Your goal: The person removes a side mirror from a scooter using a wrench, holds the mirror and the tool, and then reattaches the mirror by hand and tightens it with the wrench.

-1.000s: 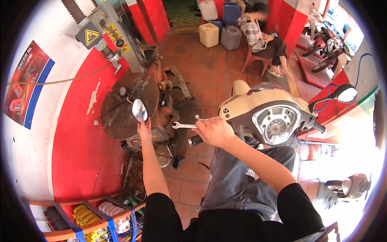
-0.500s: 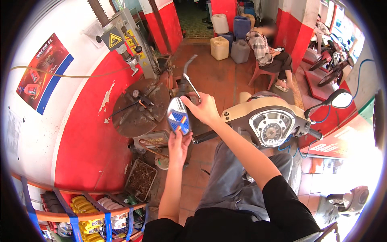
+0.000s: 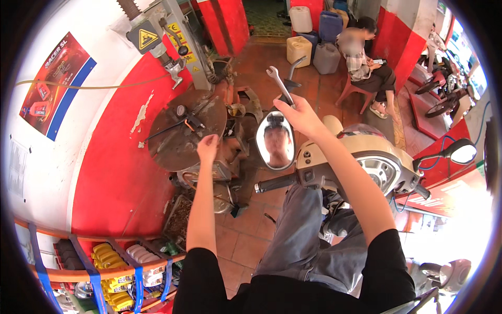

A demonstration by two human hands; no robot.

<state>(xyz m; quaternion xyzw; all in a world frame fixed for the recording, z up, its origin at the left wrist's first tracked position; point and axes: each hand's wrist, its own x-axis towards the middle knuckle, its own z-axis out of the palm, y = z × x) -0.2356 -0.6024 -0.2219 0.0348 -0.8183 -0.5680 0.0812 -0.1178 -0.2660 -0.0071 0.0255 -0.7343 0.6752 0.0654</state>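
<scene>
Right grip [image 3: 302, 118] closed round silver metal open-ended wrench [image 3: 278, 80] and oval dark-rimmed mirror [image 3: 275, 144], mirror near black rubber handlebar [image 3: 278, 183]. Left grip [image 3: 208, 147] empty, fingers curled; can't tell whether fingertips meet.

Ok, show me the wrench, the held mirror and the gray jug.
Wrench [image 3: 281, 85], head view, on its shaft.
Held mirror [image 3: 275, 141], head view, on its glass.
Gray jug [image 3: 327, 59], head view, on its side.

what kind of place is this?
Probably a motorbike repair shop: a scooter stands by the person, whose right hand holds a wrench, and a rack of yellow bottles lines the wall.
</scene>
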